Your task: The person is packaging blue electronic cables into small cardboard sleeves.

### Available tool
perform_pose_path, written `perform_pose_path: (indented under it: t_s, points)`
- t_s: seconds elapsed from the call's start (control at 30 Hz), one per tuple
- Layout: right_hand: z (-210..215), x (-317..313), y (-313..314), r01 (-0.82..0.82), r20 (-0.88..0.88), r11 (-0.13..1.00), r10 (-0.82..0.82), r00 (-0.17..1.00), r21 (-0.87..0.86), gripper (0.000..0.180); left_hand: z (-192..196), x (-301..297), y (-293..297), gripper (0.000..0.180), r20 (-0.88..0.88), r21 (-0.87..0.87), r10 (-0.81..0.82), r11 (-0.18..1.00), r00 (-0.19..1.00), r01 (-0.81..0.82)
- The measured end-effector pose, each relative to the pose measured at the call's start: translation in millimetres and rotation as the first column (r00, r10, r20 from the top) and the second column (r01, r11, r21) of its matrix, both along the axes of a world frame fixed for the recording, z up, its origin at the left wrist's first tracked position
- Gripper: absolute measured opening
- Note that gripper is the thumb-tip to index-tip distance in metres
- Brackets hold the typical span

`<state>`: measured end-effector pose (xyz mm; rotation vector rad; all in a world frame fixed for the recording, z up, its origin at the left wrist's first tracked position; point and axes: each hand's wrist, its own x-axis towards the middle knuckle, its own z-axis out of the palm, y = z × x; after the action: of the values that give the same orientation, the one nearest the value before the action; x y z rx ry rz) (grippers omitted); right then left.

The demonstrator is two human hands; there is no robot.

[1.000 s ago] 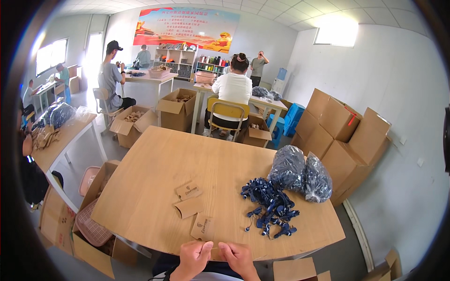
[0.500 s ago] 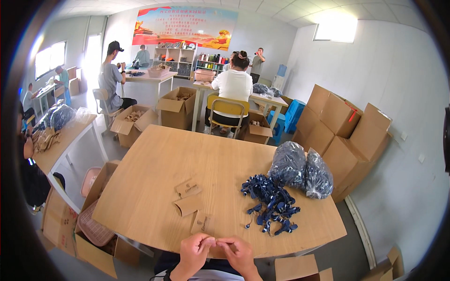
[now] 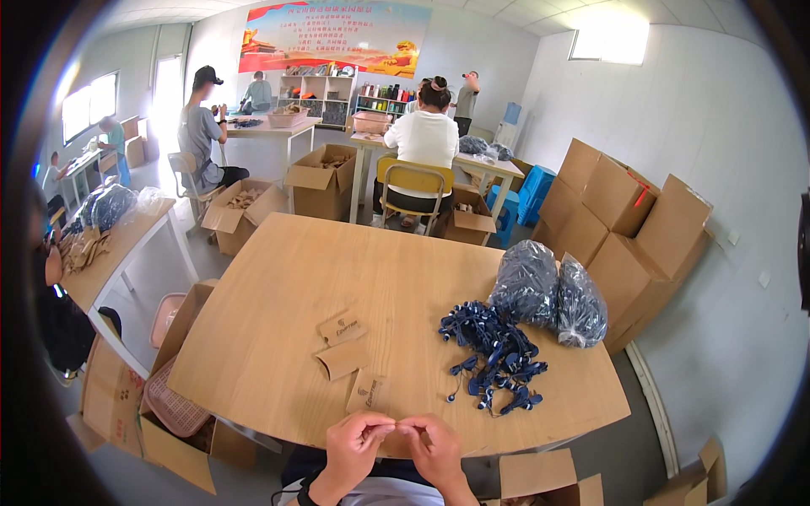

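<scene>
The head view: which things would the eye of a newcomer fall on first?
Probably the tangled dark blue heap on the right of the wooden table, with two stuffed clear bags just beyond it. Next come the left hand and right hand, close together at the near edge. Then the large red-and-blue banner high on the far wall.
</scene>
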<state>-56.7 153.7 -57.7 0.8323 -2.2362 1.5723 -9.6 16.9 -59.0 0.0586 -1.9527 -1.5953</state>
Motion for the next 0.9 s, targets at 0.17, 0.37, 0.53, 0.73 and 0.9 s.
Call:
perform_pose_path:
  t_s: [0.17,0.37,0.53,0.73,0.9]
  points:
    - [-4.2,-4.9,0.9,0.001,-0.076,1.0,0.001,0.997,0.026,0.008,6.3,1.1,-0.3,0.007,-0.014,-0.087,0.0,0.996,1.0,-0.001]
    - [-8.3,-3.4,4.0,-0.052,0.028,0.989,0.048,0.998,0.141,0.008,-2.1,2.0,-4.3,0.009,-0.02,-0.145,-0.003,0.989,1.0,0.0]
    - [0.4,-0.4,3.6,-0.03,-0.144,0.988,0.052,0.988,0.151,0.008,-3.2,5.6,-5.9,0.013,-0.115,-0.169,-0.053,0.985,0.992,0.033]
    - [-8.7,1.5,4.7,-0.046,0.092,0.997,0.051,0.994,-0.058,0.006,-6.5,4.6,-3.7,0.018,-0.043,-0.238,-0.049,0.97,0.998,0.037]
    - [-1.2,2.7,1.4,-0.08,0.017,0.997,0.081,0.997,-0.008,0.008,-12.7,7.2,-8.5,0.026,-0.036,-0.319,-0.037,0.948,0.999,0.023]
